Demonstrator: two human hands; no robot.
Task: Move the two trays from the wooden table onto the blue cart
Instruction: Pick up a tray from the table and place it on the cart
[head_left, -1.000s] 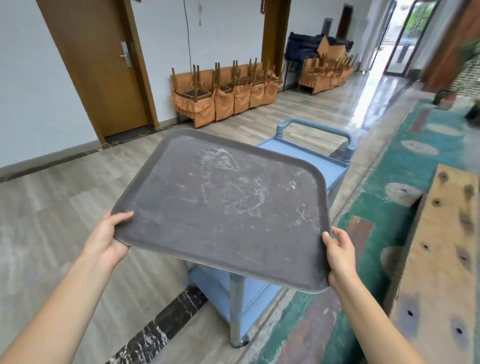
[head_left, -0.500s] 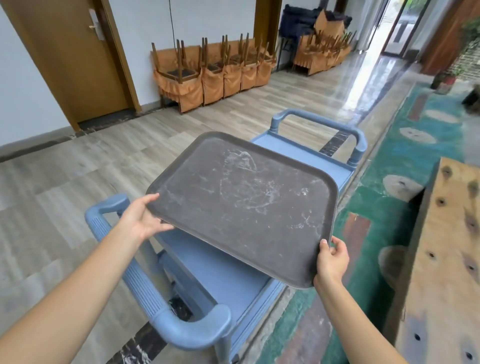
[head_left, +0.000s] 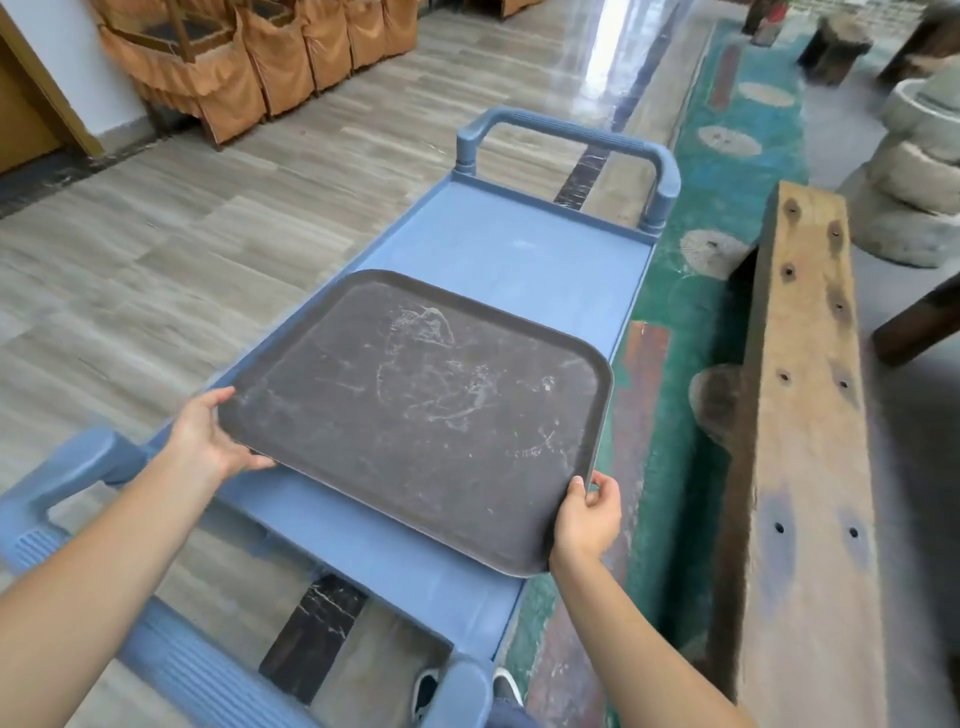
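While gripped, tray (head_left: 415, 415) between hands (head_left: 205, 436).

The tray (head_left: 415, 410) is dark brown-grey, marked with pale whitish scuffs and swirls. The cart (head_left: 519, 254) is a dusty mid blue all over, handles included. The floor (head_left: 182, 244) has grey-beige wood-grain planks crossed by a black marbled strip (head_left: 311, 618). At right, a green carpet (head_left: 670, 291) carries pale round motifs and rust-red bars. The desk (head_left: 810, 415) is raw tan wood with dark knots. The far chair covers (head_left: 249, 73) are orange.
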